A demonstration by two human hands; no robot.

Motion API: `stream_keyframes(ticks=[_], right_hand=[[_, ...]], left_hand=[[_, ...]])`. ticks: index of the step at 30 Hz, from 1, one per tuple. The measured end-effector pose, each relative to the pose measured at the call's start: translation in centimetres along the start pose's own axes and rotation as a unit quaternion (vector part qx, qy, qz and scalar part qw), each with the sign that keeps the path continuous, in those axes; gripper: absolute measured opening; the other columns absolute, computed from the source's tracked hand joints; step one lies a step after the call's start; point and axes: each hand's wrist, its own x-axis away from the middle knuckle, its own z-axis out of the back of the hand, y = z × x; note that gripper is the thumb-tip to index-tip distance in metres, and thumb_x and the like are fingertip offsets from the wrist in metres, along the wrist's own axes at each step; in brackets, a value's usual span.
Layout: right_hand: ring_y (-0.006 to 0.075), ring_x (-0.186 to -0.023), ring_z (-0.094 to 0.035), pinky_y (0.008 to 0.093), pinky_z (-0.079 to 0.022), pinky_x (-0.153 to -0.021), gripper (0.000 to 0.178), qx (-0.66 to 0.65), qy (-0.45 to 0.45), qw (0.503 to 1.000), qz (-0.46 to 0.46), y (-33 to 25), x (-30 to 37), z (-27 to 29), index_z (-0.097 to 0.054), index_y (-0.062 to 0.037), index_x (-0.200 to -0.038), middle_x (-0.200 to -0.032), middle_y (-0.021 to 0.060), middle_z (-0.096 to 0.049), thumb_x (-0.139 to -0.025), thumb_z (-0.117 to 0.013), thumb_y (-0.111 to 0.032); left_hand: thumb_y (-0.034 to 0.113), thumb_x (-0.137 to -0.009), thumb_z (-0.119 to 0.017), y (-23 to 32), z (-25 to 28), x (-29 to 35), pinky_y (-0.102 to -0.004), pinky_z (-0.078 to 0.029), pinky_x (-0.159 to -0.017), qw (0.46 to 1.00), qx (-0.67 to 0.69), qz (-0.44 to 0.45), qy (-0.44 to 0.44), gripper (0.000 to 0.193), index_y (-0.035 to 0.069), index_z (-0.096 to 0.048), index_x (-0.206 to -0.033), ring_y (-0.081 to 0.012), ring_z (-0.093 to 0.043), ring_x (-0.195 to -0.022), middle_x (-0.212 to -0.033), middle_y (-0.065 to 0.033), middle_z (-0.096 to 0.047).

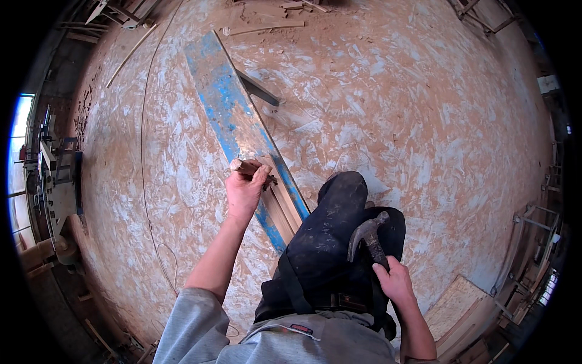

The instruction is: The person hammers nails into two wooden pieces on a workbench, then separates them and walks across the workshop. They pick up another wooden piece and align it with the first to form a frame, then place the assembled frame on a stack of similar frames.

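My left hand [244, 193] is closed around the thick wooden handle of a chisel [244, 167], its butt end pointing up toward me. The blade is mostly hidden behind my fingers. Under it, a long pale wooden board [282, 212] lies along a narrow bench [215, 103] with worn blue paint. My right hand [395, 280] grips a claw hammer [371, 239] by its dark handle. The hammer is held over my right thigh, apart from the chisel. My legs in dark trousers [330, 227] are at the near end of the bench, covering part of the board.
A bench leg [259, 90] slants out to the right. Across the dusty floor at left runs a thin cable [143, 139]. Wood strips [267, 27] and shavings lie at the far end. A machine [57, 182] stands at left; a wood panel [458, 309] lies at lower right.
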Motion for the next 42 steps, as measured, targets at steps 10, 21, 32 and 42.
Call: stream_keyframes(ticks=[10, 21, 32, 42], right_hand=[[0.0409, -0.079, -0.066, 0.0446, -0.05, -0.07, 0.037, 0.007, 0.005, 1.0, 0.007, -0.1, -0.1, 0.5, -0.063, -0.0008, -0.1, -0.08, 0.0231, -0.066, -0.088, -0.066, -0.035], [0.0414, -0.082, -0.066, 0.0451, -0.05, -0.072, 0.038, 0.003, 0.004, 1.0, 0.001, 0.5, -0.3, 0.6, -0.063, -0.0011, -0.102, -0.082, 0.0236, -0.067, -0.088, -0.065, -0.036], [0.0431, -0.085, -0.065, 0.0459, -0.051, -0.073, 0.037, 0.006, -0.012, 1.0, 0.016, 0.8, -0.7, 0.0, -0.063, -0.0011, -0.104, -0.085, 0.0246, -0.067, -0.089, -0.065, -0.035], [0.0429, -0.08, -0.065, 0.0463, -0.05, -0.069, 0.037, -0.01, 0.013, 1.0, 0.023, 1.4, -0.6, -0.4, -0.062, -0.0004, -0.1, -0.08, 0.0246, -0.066, -0.088, -0.065, -0.035]], left_hand=[[0.004, -0.087, -0.073, -0.2, -0.3, 0.3, -0.0237, -0.051, -0.062, 0.997, -0.06, -0.04, -0.007, 0.011, -0.001, -0.063, -0.086, -0.0076, -0.059, -0.067, -0.075, -0.0017, -0.065], [0.008, -0.088, -0.072, -1.3, -1.2, 0.9, -0.027, -0.052, -0.064, 0.987, -0.148, -0.05, 0.031, 0.014, 0.003, -0.06, -0.084, -0.0108, -0.065, -0.07, -0.079, -0.0085, -0.069], [0.018, -0.099, -0.056, -4.4, 2.4, 2.8, -0.0362, -0.059, -0.082, 0.934, 0.312, 0.131, 0.115, 0.02, 0.0, -0.05, -0.108, -0.028, -0.065, -0.104, -0.114, -0.0206, -0.064], [0.01, -0.085, -0.076, -0.5, -1.6, 1.5, -0.0264, -0.052, -0.061, 0.978, -0.182, -0.079, 0.068, 0.014, 0.004, -0.063, -0.087, -0.0106, -0.065, -0.064, -0.069, -0.0058, -0.067]])
